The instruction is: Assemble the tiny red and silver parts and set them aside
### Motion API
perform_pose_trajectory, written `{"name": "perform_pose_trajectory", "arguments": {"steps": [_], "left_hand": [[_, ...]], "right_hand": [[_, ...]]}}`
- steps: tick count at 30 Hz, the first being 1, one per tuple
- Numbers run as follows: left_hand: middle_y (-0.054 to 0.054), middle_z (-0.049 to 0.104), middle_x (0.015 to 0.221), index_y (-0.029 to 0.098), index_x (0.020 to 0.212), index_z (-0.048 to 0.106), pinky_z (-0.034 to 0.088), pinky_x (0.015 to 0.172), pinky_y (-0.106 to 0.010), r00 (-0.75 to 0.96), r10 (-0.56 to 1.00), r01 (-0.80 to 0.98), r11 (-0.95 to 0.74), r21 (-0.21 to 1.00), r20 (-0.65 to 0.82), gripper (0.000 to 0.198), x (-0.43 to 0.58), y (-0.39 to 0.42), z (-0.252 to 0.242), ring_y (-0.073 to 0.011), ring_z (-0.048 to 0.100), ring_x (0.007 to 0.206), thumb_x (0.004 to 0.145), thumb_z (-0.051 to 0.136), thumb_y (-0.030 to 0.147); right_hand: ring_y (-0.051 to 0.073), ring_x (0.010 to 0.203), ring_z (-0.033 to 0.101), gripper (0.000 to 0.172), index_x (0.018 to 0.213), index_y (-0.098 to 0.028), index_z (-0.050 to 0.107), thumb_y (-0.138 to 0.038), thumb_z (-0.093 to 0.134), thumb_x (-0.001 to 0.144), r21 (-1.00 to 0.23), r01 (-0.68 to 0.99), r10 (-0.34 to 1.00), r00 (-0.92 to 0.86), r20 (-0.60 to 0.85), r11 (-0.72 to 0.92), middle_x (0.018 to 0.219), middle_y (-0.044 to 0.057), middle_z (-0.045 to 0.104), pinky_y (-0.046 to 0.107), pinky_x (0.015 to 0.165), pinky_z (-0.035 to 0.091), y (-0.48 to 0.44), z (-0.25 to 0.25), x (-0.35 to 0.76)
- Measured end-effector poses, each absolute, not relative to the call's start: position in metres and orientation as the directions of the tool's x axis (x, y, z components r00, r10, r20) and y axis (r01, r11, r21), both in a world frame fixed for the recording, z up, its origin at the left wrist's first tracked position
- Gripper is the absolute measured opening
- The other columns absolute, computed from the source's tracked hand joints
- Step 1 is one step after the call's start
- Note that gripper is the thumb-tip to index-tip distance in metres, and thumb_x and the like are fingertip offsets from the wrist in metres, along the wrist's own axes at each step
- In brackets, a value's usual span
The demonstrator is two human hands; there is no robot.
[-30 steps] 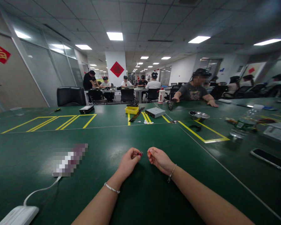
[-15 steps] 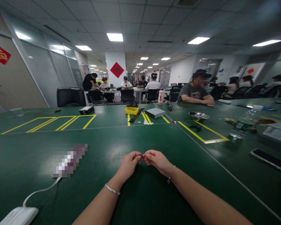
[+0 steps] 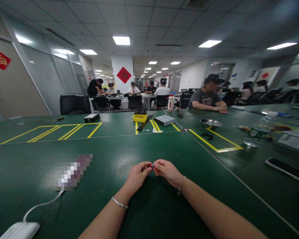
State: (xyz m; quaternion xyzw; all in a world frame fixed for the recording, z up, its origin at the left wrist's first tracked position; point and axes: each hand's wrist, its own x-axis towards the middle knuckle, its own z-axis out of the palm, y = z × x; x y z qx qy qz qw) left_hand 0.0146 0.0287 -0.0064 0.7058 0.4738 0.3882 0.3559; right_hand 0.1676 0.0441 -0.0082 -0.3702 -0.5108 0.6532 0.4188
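Above the green table (image 3: 102, 179), my two hands meet at the fingertips around a small red and silver object (image 3: 150, 165). Thumb and fingers of my left hand (image 3: 138, 174) pinch its red left part. My right hand (image 3: 166, 171) is closed at its right end, its fingers curled together. The object is too small to name, and the fingers cover much of it.
A blurred-out flat device (image 3: 74, 172) with a white cable lies left. Further back are a yellow tray (image 3: 139, 118), a grey box (image 3: 164, 119) and a metal bowl (image 3: 211, 123). Right are a bottle (image 3: 257, 131), a phone (image 3: 286, 170) and a seated person (image 3: 208, 96).
The fingers have shifted slightly around the small object, and a little more of its red part shows. The whole view has moved very slightly.
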Motion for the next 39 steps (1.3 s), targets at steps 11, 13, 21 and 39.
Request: {"name": "perform_pose_trajectory", "arguments": {"steps": [11,13,21,39], "left_hand": [[0.002,0.057,0.059,0.016,0.073,0.051,0.036,0.051,-0.02,0.135,0.97,0.39,-0.24,0.889,0.203,0.015,0.013,0.033,-0.015,-0.0105,0.052,0.055,0.068,0.048,0.03],[0.002,0.058,0.061,0.017,0.072,0.051,0.037,0.053,-0.021,0.131,0.972,0.389,-0.231,0.892,0.195,0.014,0.013,0.031,-0.013,-0.0112,0.053,0.057,0.067,0.048,0.029],[0.0,0.06,0.062,0.016,0.072,0.05,0.041,0.058,-0.022,0.159,0.97,0.255,-0.219,0.942,0.183,0.013,0.015,0.031,-0.009,-0.0117,0.056,0.06,0.069,0.047,0.029],[-0.001,0.063,0.061,0.016,0.07,0.05,0.043,0.059,-0.023,0.163,0.98,0.192,-0.141,0.971,0.11,0.01,0.015,0.032,-0.011,-0.0125,0.058,0.061,0.068,0.048,0.025]], "right_hand": [[0.008,0.054,0.048,0.022,0.071,-0.013,0.052,-0.033,0.057,0.063,-0.986,-0.123,0.925,-0.376,-0.057,-0.111,0.061,0.0,0.053,0.024,0.055,0.036,0.044,-0.009,0.168],[0.008,0.055,0.048,0.022,0.071,-0.013,0.052,-0.033,0.057,0.063,-0.987,-0.118,0.924,-0.379,-0.057,-0.109,0.061,0.0,0.053,0.024,0.056,0.036,0.044,-0.009,0.167],[0.007,0.058,0.049,0.019,0.076,-0.013,0.053,-0.028,0.057,0.064,-0.937,-0.288,0.912,-0.405,-0.069,-0.199,0.066,0.001,0.054,0.023,0.059,0.037,0.047,-0.009,0.174],[0.006,0.059,0.049,0.021,0.078,-0.014,0.056,-0.02,0.063,0.059,-0.892,-0.383,0.912,-0.405,-0.07,-0.239,0.067,-0.001,0.053,0.023,0.063,0.039,0.049,-0.011,0.18]]}}
